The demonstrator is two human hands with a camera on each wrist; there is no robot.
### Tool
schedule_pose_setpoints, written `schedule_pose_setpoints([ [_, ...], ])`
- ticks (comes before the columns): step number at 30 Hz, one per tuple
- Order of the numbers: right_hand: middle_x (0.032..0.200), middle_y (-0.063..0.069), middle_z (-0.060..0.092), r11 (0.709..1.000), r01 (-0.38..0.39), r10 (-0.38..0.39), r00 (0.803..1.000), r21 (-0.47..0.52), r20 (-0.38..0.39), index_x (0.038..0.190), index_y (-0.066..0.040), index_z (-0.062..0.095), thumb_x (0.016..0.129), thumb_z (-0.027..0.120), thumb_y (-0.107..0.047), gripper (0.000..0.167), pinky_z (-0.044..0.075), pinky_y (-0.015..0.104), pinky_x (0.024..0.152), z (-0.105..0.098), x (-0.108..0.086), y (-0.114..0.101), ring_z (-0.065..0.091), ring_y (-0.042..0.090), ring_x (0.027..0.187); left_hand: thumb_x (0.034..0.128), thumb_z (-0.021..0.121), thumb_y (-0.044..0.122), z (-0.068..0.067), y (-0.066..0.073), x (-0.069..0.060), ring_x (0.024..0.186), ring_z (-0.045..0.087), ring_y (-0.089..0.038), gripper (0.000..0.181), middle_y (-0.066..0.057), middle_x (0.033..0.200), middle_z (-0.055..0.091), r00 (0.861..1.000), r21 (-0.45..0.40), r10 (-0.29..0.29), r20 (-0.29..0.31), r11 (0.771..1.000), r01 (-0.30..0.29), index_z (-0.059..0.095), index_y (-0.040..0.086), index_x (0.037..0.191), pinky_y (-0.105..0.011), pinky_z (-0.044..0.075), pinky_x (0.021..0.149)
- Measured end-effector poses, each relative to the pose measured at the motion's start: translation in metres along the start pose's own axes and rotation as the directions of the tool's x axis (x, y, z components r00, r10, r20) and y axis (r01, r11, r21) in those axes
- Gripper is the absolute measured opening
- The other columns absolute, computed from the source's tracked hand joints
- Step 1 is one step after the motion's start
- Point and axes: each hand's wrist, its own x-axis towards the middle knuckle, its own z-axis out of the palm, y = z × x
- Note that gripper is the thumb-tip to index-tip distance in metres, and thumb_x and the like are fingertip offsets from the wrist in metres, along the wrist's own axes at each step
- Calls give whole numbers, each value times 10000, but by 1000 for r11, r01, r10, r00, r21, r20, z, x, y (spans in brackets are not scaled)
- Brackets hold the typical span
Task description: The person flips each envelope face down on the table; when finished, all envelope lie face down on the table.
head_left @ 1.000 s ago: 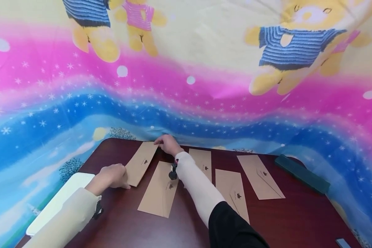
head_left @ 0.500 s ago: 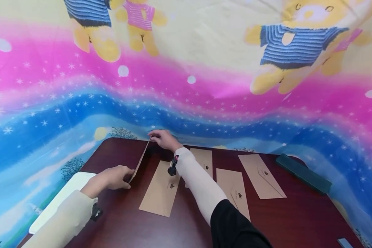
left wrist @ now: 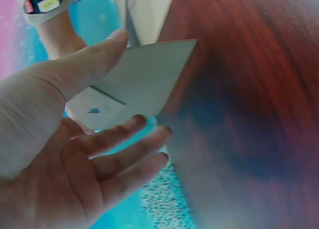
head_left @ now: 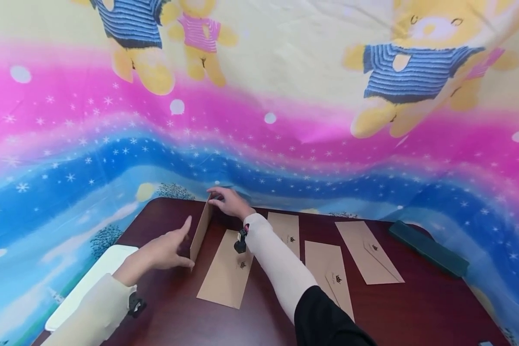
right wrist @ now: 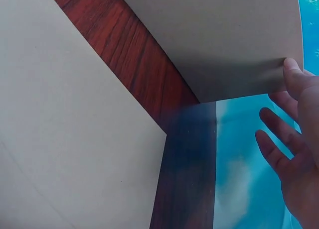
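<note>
A brown paper envelope (head_left: 200,231) stands on its long edge at the table's far left. My right hand (head_left: 232,203) pinches its far upper corner between thumb and fingers; in the right wrist view the thumb presses the plain face of the envelope (right wrist: 224,40). Beside the near end is my left hand (head_left: 164,249), thumb and fingers spread, its thumb tip close to the lower near corner. Whether that thumb touches the paper I cannot tell. The left wrist view shows the envelope's other face (left wrist: 154,72), with a flap line and small dark mark, beyond the straight fingers (left wrist: 134,154).
Several similar envelopes lie flat on the dark red table (head_left: 398,317), the nearest envelope (head_left: 225,274) just right of the standing one. A dark green long box (head_left: 428,248) lies at the far right. A pale flat board (head_left: 91,278) lies under the left forearm. A patterned cloth (head_left: 285,163) hangs behind.
The envelope has turned from lying tilted, printed face up, to standing on edge with its plain face to the right. My left hand has let go of its near end and spread its fingers.
</note>
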Motion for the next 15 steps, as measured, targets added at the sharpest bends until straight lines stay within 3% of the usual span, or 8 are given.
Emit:
schedule_pose_setpoints([
  [2,1404,33,636,1000,-1,1,1000,20,5,1515,-198,518,1055,580,-298,475,533,376,1043,1,1,-2,622,225,1289,828,864,354,-5,2,-2,1143,673,-324,1233,-207,1406,584,998,-9,40,-51,999,-41,-2,84,1662,-495,572,922],
  [5,1429,59,616,998,-13,12,1000,67,9,1540,-207,487,1055,583,-283,500,541,391,1031,4,2,-6,611,249,1304,820,870,326,-11,6,-6,1173,664,-328,1140,-183,1428,579,990,37,93,-105,995,-89,129,155,1668,-513,573,907],
  [10,1440,81,592,995,-38,37,999,95,10,1602,-218,378,1062,569,-267,575,540,389,1035,10,2,-7,610,252,1304,849,843,320,-11,13,-8,1275,615,-371,885,-196,1492,549,990,114,120,-79,987,-111,400,120,1588,-556,553,937],
  [15,1443,94,580,987,-54,54,999,149,8,1616,-194,345,1057,580,-266,611,542,392,1035,12,2,-6,599,273,1321,849,845,315,-9,14,-10,1374,550,-392,923,-196,1539,517,989,170,110,-103,981,-92,361,82,1600,-586,524,991],
])
